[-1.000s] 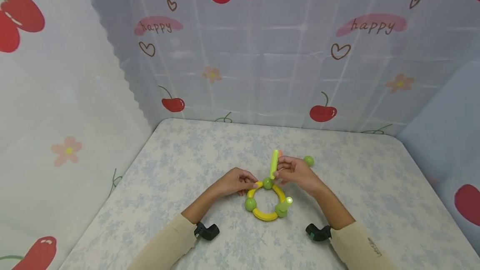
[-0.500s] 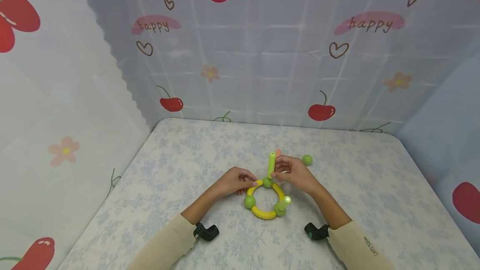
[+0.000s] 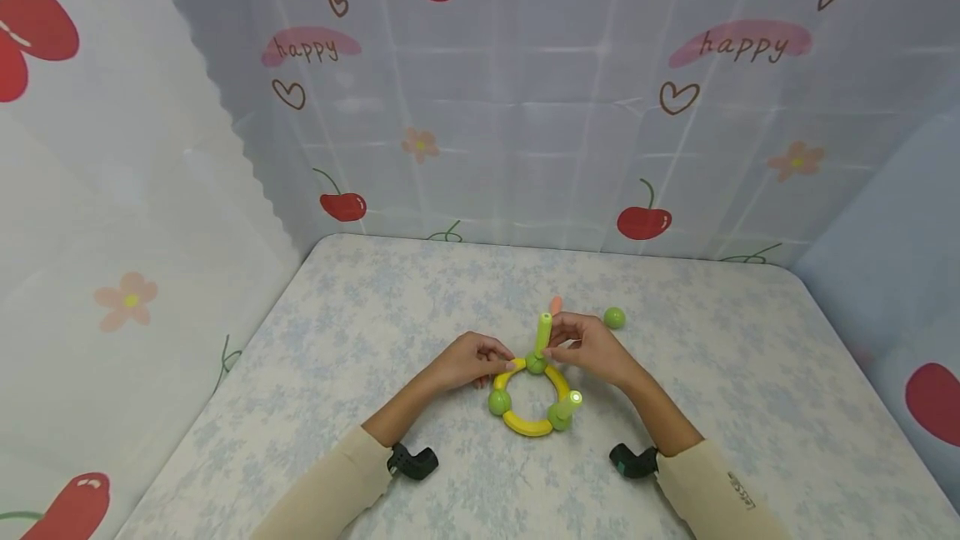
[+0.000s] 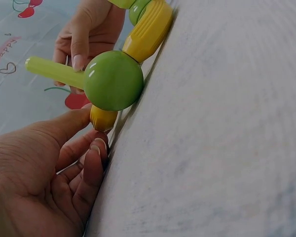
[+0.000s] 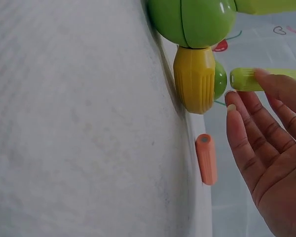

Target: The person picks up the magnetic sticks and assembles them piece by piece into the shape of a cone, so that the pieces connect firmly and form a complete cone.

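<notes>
Curved yellow rods (image 3: 528, 425) and green balls form a ring lying on the table. My left hand (image 3: 467, 362) pinches the yellow rod at its far left, beside the far ball (image 3: 536, 363). Between thumb and fingers, my right hand (image 3: 592, 347) holds a straight light-green rod (image 3: 543, 334) upright over that ball. A narrow gap shows between the light-green rod's end (image 5: 237, 80) and the ball (image 5: 220, 80) in the right wrist view. Another light-green rod (image 3: 572, 403) stands on the near right ball (image 3: 558, 417). The left ball (image 3: 499, 402) bears no rod.
Behind my right hand lies a salmon-coloured rod (image 3: 556, 305), partly hidden in the head view. A loose green ball (image 3: 615, 317) sits to the right of it. Patterned curtains (image 3: 510, 132) stand at the back and sides of the cloth-covered table (image 3: 360, 290).
My right hand has moved slightly left, bringing the light-green rod down over the far ball and more upright. The left hand keeps its grip on the yellow rod.
</notes>
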### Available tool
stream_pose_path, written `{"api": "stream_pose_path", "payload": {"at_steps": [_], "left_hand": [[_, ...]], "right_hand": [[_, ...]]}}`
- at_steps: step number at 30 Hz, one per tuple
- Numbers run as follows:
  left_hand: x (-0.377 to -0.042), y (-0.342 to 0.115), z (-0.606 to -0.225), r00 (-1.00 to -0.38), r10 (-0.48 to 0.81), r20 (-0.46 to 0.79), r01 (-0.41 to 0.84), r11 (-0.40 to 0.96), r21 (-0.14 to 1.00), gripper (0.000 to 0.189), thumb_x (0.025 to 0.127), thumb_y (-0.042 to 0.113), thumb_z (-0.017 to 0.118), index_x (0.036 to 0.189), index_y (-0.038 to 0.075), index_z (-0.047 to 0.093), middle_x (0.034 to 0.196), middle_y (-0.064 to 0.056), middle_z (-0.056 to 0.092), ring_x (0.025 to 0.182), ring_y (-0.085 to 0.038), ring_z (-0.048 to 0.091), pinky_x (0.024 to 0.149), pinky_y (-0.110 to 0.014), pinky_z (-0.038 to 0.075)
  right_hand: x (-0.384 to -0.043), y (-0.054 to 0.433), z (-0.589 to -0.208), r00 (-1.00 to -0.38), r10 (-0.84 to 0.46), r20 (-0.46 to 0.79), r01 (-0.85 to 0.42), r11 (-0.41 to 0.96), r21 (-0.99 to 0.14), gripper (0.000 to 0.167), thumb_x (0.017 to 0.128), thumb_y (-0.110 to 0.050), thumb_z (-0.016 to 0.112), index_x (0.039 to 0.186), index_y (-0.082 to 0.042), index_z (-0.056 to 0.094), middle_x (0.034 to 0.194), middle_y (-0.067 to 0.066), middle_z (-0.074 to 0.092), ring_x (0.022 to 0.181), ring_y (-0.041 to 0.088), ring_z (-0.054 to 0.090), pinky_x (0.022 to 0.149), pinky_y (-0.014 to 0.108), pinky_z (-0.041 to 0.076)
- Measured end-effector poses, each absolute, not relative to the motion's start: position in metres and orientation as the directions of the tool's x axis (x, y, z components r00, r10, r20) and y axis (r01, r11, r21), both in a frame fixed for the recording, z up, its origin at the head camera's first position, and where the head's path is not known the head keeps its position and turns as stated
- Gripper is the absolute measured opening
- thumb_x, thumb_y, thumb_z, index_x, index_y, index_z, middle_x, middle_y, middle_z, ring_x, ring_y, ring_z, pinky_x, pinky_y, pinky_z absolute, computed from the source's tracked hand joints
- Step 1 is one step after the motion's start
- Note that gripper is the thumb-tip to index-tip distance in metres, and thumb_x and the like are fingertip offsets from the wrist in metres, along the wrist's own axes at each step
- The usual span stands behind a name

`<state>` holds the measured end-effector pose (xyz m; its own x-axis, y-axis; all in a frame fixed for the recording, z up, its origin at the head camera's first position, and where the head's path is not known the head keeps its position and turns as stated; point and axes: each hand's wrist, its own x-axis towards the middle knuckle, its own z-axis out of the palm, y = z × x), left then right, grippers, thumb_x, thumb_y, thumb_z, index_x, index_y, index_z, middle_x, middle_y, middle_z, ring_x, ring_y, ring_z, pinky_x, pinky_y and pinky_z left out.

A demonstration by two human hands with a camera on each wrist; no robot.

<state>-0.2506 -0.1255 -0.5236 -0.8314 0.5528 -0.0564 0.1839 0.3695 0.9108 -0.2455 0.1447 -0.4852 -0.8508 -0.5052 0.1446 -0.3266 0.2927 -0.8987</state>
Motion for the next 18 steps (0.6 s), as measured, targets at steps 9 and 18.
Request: {"api": "stream_pose_path", "payload": {"at_steps": [9,18], "left_hand": [[-0.252,-0.125,-0.525,-0.834,0.548,-0.06,0.18,0.373,0.91,0.019,0.096,0.029,0.073,0.108,0.014,0.078,0.073,-0.003,0.069,0.052,-0.014,0.058,0.051,-0.029,0.052],[-0.252,-0.127,-0.523,-0.824,0.563,-0.072,0.177,0.375,0.91,0.02,0.097,0.03,0.073,0.109,0.016,0.078,0.073,-0.003,0.068,0.054,-0.016,0.059,0.051,-0.03,0.053]], "right_hand": [[-0.228,0.139,-0.455,-0.839,-0.521,0.158,-0.359,0.309,-0.881,0.017,0.09,0.003,0.074,0.106,0.003,0.069,0.099,0.021,0.07,0.096,0.039,0.067,0.073,0.028,0.057],[-0.245,0.144,-0.486,-0.845,-0.515,0.143,-0.357,0.346,-0.868,0.016,0.09,-0.003,0.077,0.105,-0.003,0.072,0.099,0.014,0.072,0.096,0.033,0.068,0.072,0.029,0.056]]}}
